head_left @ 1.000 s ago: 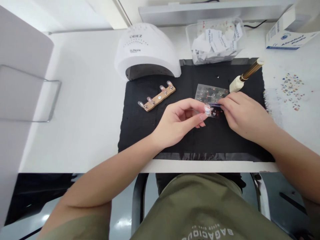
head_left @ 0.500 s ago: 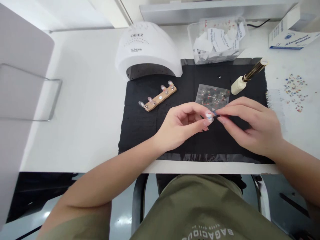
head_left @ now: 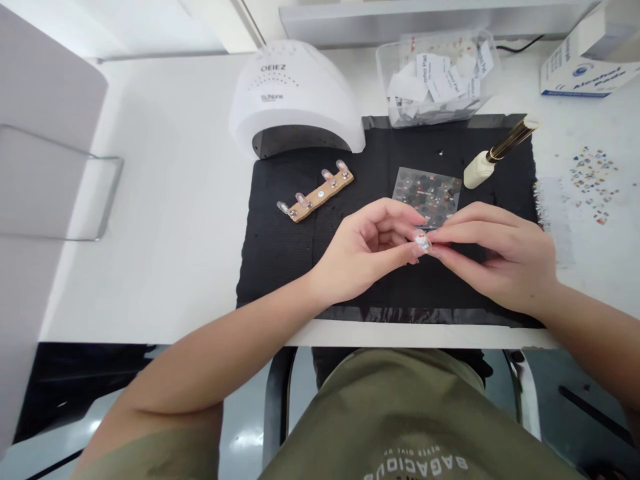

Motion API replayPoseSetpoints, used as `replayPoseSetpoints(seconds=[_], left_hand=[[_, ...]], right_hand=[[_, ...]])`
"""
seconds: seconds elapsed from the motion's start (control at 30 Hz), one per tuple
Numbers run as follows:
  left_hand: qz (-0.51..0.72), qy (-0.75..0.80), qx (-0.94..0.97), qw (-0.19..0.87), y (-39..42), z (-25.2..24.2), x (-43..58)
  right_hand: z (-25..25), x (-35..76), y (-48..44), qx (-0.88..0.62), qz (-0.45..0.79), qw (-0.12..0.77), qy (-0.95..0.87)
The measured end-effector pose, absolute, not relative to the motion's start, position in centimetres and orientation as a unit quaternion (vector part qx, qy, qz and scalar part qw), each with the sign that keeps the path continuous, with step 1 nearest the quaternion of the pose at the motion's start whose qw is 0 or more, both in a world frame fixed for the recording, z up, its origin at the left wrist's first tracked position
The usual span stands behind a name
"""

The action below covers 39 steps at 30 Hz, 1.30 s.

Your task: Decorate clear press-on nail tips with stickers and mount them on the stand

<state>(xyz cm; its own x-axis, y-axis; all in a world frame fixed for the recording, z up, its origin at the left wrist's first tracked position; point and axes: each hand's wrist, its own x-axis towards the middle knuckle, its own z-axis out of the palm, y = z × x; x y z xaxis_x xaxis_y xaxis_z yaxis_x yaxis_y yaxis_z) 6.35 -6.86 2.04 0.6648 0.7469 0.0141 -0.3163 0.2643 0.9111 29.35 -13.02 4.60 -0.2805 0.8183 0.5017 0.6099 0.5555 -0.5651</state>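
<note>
A clear false nail with white, red and blue decoration is between my two hands, over the black mat. My left hand is closed on its left side, with the thumb against it. From the right, my right hand pinches the nail's edge with thumb and index finger. Just beyond the fingers lies a see-through sticker sheet with small designs. To the left, a wooden strip on the mat carries several more false nails.
A white nail lamp stands at the back. Near it are a clear bin of alcohol pad packets and a cream polish bottle with a gold cap. On the right are scattered small decorations and an alcohol pads box.
My right hand has shifted slightly down and left, its fingertips now meeting the false nail. The nail has turned and dropped a little; my left hand has barely moved.
</note>
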Motion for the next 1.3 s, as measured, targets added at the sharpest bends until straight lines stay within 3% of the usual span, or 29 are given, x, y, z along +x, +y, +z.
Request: replayPoseSetpoints(seconds=[0.4,0.63,0.83,0.97,1.03,1.13,1.17,1.3], left_hand=[[0.311,0.229,0.503,0.773,-6.7,1.9,6.0],[0.302,0.218,0.488,0.790,-6.9,2.0,6.1],[0.300,0.198,0.565,0.743,-6.6,2.4,5.7],[0.337,0.193,0.702,0.597,-6.2,3.7,5.0],[0.386,0.212,0.794,0.419,-5.7,4.2,4.5],[0.434,0.241,0.866,0.056,-4.5,4.6,3.3],[0.426,0.265,0.865,0.004,-3.9,4.6,2.7],[0.342,0.433,0.833,0.027,-1.5,4.8,0.2]], right_hand=[[4.3,30.1,-12.6,-0.427,0.183,0.372,-0.803],[4.3,30.3,-12.0,-0.392,0.233,0.408,-0.791],[4.1,30.0,-12.4,-0.392,0.284,0.445,-0.754],[4.1,30.0,-12.8,-0.386,0.369,0.468,-0.704],[4.3,30.1,-12.9,-0.392,0.404,0.475,-0.676],[4.7,30.2,-12.9,-0.403,0.410,0.474,-0.668],[4.9,30.3,-12.8,-0.404,0.406,0.471,-0.671],[5.1,30.4,-12.8,-0.406,0.407,0.457,-0.679]])
